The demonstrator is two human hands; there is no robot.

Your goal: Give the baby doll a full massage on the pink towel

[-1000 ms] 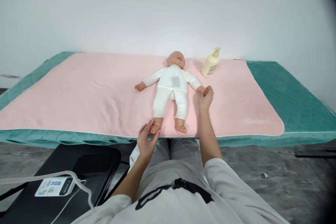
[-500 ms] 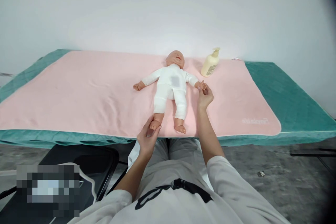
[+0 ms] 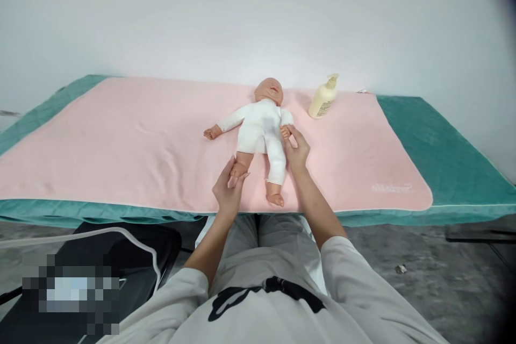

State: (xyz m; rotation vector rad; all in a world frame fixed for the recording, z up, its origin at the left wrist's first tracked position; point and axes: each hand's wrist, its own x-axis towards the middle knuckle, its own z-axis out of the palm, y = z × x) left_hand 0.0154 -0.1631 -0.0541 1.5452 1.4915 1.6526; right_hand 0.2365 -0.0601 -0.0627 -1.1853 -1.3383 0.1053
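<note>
A baby doll (image 3: pixel 258 123) in a white suit lies on its back on a pink mat (image 3: pixel 121 140), head toward the wall. My left hand (image 3: pixel 228 189) is closed around the doll's foot on the left, and that leg is bent upward. The doll's hand on the right is pinched in my right hand (image 3: pixel 297 149), held against the doll's side. Its other arm stretches out to the left, and its other leg lies straight near the mat's front edge.
A pale yellow pump bottle (image 3: pixel 321 101) stands on the mat right of the doll's head. Teal cloth (image 3: pixel 447 156) covers the table under the mat. At the lower left is a black chair (image 3: pixel 133 258) with a pale cable (image 3: pixel 116 230).
My right hand has brought the doll's arm inward from the right to its side. My left hand has pushed the held foot up toward the doll's body, bending the leg.
</note>
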